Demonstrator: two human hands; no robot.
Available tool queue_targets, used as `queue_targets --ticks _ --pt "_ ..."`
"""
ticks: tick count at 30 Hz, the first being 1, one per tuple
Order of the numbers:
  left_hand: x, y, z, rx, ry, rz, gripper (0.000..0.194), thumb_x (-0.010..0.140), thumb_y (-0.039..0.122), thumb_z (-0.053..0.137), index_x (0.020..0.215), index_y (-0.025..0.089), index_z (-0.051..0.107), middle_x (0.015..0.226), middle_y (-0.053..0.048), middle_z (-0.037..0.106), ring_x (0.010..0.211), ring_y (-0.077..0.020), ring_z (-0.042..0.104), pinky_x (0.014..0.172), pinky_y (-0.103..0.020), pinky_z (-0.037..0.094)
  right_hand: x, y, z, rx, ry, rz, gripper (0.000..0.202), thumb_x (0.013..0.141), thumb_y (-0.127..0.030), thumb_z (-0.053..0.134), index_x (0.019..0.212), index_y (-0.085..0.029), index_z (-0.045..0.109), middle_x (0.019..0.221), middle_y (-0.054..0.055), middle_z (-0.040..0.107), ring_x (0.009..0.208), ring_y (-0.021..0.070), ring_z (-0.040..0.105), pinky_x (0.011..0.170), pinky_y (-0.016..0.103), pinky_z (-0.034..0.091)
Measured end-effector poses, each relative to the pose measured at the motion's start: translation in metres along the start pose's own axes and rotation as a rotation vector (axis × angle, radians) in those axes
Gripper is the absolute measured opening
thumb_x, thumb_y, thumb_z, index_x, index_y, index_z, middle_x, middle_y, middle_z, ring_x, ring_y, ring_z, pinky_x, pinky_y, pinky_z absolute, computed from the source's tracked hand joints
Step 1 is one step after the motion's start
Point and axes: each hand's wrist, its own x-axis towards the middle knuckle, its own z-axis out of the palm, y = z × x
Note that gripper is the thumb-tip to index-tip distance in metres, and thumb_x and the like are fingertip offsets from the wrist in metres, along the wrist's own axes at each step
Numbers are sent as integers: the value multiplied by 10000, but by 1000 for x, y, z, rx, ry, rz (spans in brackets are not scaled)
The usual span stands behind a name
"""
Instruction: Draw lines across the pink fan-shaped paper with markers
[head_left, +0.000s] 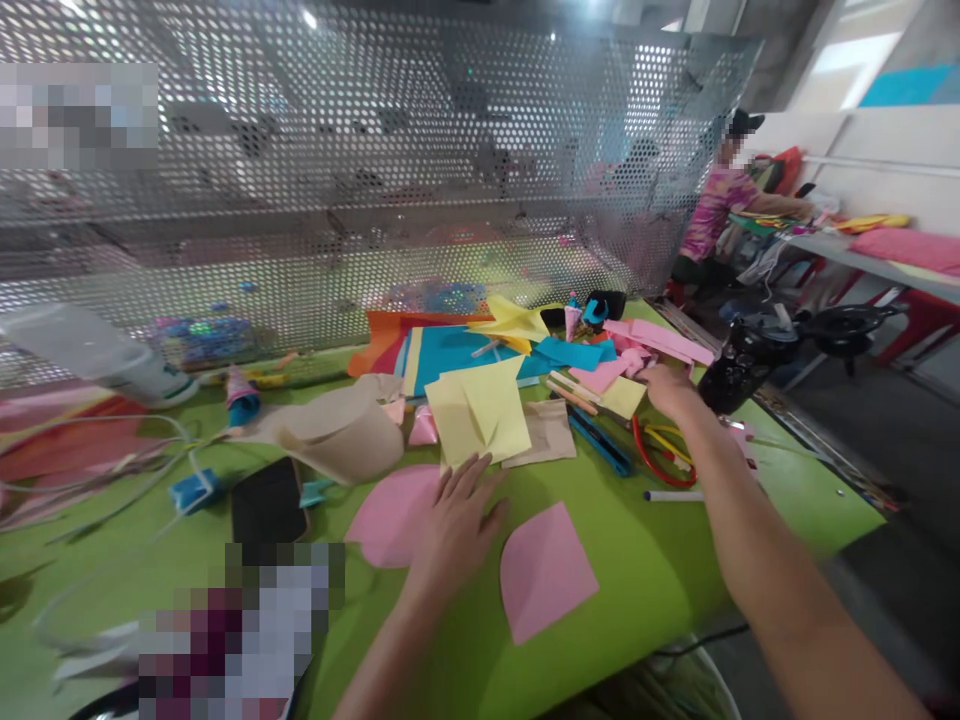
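At frame centre, the left hand (454,515) lies flat, fingers spread, pinning a pink paper piece (390,515); the right hand (670,390) reaches right toward the red scissors (660,455), grip hidden.

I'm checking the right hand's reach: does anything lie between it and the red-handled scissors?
Nothing visible does. The right hand hovers just above and beyond the red-handled scissors; only bare green table and yellow paper lie nearby.

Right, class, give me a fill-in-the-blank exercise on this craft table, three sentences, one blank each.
1. The left hand lies flat on a rounded paper piece coloured ____.
2. The right hand reaches out over the ____ handled scissors.
3. The table is covered in ____.

Missing words: pink; red; green
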Motion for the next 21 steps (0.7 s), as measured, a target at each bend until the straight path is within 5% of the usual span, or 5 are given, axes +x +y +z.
queue_targets --ticks 6,11,21 --pt "0 -4 5 22 29 18 426 1083 351 494 1448 245 684 1627 -105 596 1546 -329 522 1280 -618 422 -9 -9 -6 55 -72 17 344 1059 -400 659 1353 -228 708 1429 111 691 1217 264 697 1051 493 578" --pt "1 -6 5 6 -1 -7 440 1083 380 512 1465 233 676 1647 -110 573 1563 -344 498 1286 -637 405 -9 -10 -9 60 -65 116 381 1046 -285 554 1341 -342 788 1490 85 687 1179 283 717 1004 373 535" --pt "2 -1 -3 -27 -14 -27 418 1065 335 565 1448 218 685 1633 -122 585 1553 -343 509 1299 -607 403 -6 -12 -4 59 34 165 392 1046 -297 517 1351 -237 755 1495 181 637 1236 334 680 1067 460 529"
